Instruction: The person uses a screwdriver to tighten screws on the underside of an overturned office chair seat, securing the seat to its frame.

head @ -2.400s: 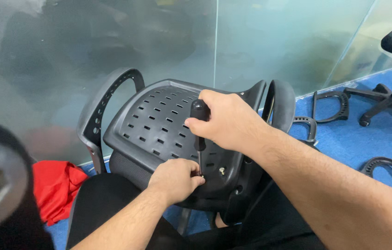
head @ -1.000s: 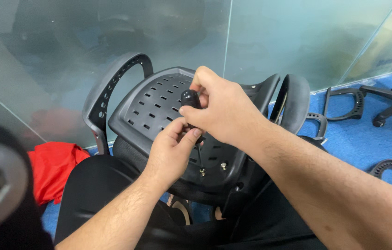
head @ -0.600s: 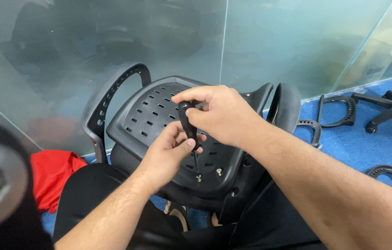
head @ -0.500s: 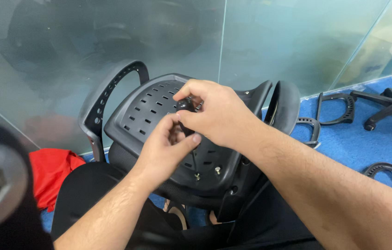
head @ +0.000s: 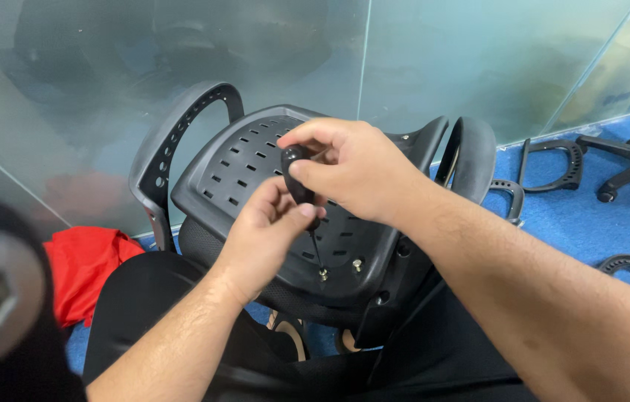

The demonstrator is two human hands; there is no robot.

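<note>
Centrally in the frame, the right hand (head: 360, 175) and left hand (head: 270, 227) both pinch the screwdriver (head: 301, 190), a light, rigid tool best gripped at its handle, tip on a screw (head: 323, 275) in the stiff plastic chair shell (head: 248, 160).

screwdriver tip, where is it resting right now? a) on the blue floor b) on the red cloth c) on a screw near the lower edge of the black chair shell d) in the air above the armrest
c: the screwdriver, gripped by the right hand and left hand, runs down to a screw on the black chair shell.
</note>
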